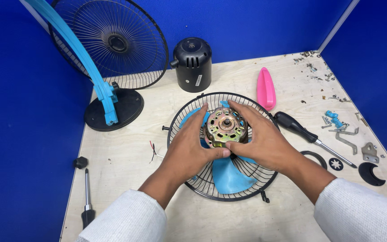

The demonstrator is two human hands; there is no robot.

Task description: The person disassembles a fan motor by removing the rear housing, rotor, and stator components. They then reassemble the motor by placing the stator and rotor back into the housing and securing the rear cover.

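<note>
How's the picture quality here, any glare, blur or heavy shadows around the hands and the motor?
Head view: even, soft light with only faint shadows under the left hand and right hand; the brass-coloured round metal fan motor is sharp, with mild shine and no harsh glare; the black wire fan guard and pale plywood table are in focus; wide-angle bending shows at the edges.
</note>
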